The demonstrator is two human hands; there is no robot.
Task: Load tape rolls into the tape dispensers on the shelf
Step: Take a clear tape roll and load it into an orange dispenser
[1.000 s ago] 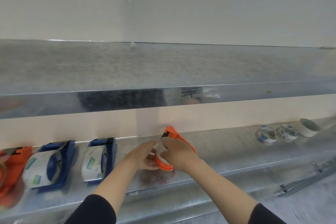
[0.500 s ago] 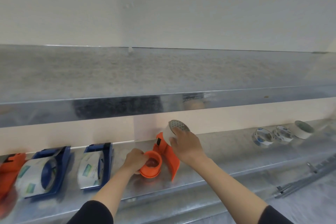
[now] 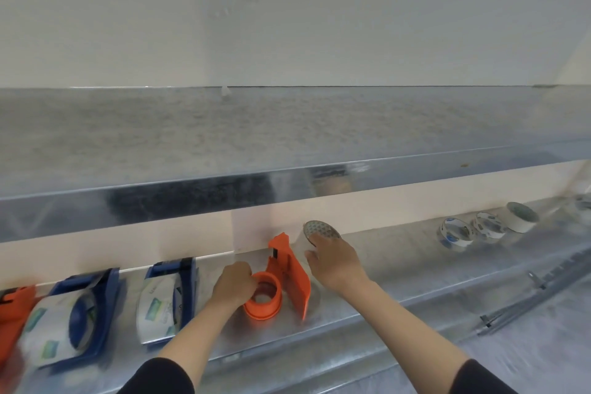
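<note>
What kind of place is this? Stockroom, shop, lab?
Likely a stockroom or workshop storage area: long galvanized metal shelves against a bare white wall, with blue tape dispensers and loose tape rolls lined up on the lower one.

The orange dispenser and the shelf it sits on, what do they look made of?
Orange dispenser: likely moulded plastic, given its even matte colour and thin flat walls.
Shelf: looks like galvanised sheet metal, with a mottled grey surface, blurred reflections and a folded front edge.

White wall (image 3: 287,9), galv. metal upper shelf (image 3: 287,134)
</note>
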